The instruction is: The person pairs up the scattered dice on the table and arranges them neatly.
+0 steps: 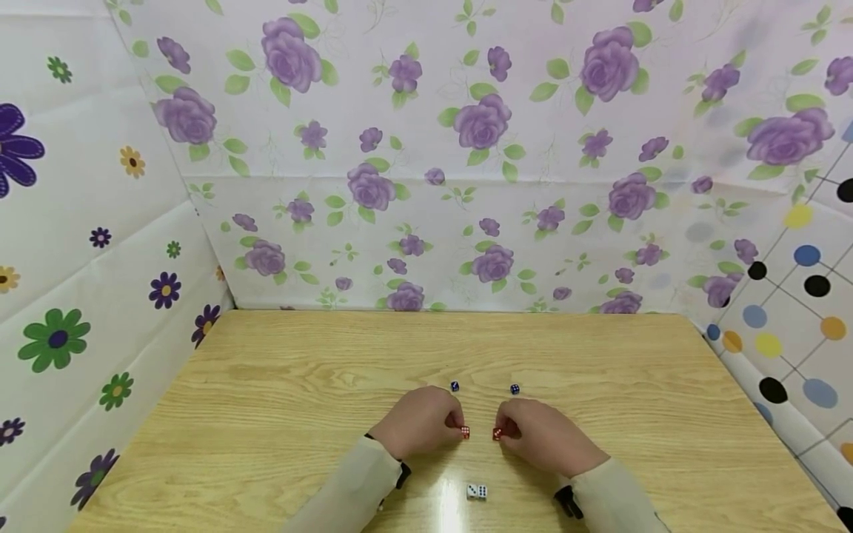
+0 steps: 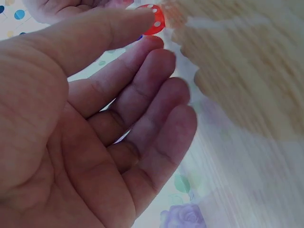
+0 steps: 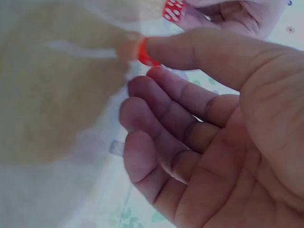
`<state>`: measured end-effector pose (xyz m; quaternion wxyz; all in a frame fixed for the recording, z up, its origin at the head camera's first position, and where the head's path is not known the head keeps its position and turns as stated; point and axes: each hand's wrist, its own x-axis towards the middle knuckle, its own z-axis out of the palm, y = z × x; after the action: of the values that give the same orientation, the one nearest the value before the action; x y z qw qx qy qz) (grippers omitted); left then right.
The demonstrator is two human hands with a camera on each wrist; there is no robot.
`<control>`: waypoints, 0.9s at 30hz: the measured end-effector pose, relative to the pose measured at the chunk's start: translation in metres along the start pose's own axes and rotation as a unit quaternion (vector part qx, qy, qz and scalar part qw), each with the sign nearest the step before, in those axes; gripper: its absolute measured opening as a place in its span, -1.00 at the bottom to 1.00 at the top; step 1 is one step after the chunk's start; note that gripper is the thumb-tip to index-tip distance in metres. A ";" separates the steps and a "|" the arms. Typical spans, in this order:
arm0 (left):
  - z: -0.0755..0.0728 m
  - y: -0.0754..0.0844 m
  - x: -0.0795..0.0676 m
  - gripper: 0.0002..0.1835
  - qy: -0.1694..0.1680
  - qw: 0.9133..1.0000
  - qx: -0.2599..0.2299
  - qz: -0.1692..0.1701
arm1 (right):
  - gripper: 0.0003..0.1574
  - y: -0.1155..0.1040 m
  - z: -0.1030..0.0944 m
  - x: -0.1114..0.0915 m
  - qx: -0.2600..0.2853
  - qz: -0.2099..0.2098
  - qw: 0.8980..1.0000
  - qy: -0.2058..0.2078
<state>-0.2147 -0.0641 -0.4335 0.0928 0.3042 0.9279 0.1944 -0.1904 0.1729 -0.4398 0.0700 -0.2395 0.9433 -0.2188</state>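
Note:
My left hand (image 1: pixel 426 422) pinches a red die (image 1: pixel 465 431) between thumb and index finger, low over the wooden table. Facing it, my right hand (image 1: pixel 543 435) pinches a second red die (image 1: pixel 497 434) the same way. A short gap separates the two red dice. In the left wrist view the red die (image 2: pixel 154 20) shows white pips at the thumb tip. The right wrist view has its red die (image 3: pixel 148 52) partly covered by the thumb, with the other hand's red die (image 3: pixel 174 10) beyond. Whether either die touches the table I cannot tell.
Beyond the hands lie two dark blue dice, one at left (image 1: pixel 455 386) and one at right (image 1: pixel 514 389), set apart. Nearer the front edge, two white dice (image 1: pixel 476 491) sit side by side. Flowered cloth (image 1: pixel 426 222) hangs behind the wooden table (image 1: pixel 300 355), with patterned cloth at both sides.

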 end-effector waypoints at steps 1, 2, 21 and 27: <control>0.000 0.000 0.000 -0.90 -0.001 1.000 -0.003 -0.001 | -0.88 0.001 -0.002 0.000 -0.001 0.002 1.000 0.000; -0.001 -0.001 0.001 -0.89 -0.001 1.000 -0.007 -0.001 | -0.88 0.002 -0.004 0.000 -0.001 0.005 1.000 -0.001; -0.008 0.007 0.002 -0.86 -0.012 1.000 0.000 -0.004 | -0.84 -0.007 -0.007 0.004 0.008 -0.003 1.000 -0.022; -0.005 0.008 0.002 -0.87 -0.012 1.000 0.006 -0.004 | -0.82 -0.008 -0.003 0.007 0.007 -0.011 1.000 -0.022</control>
<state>-0.2137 -0.0585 -0.4254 0.1026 0.3037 0.9290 0.1852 -0.1939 0.1643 -0.4343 0.0904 -0.2543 0.9372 -0.2211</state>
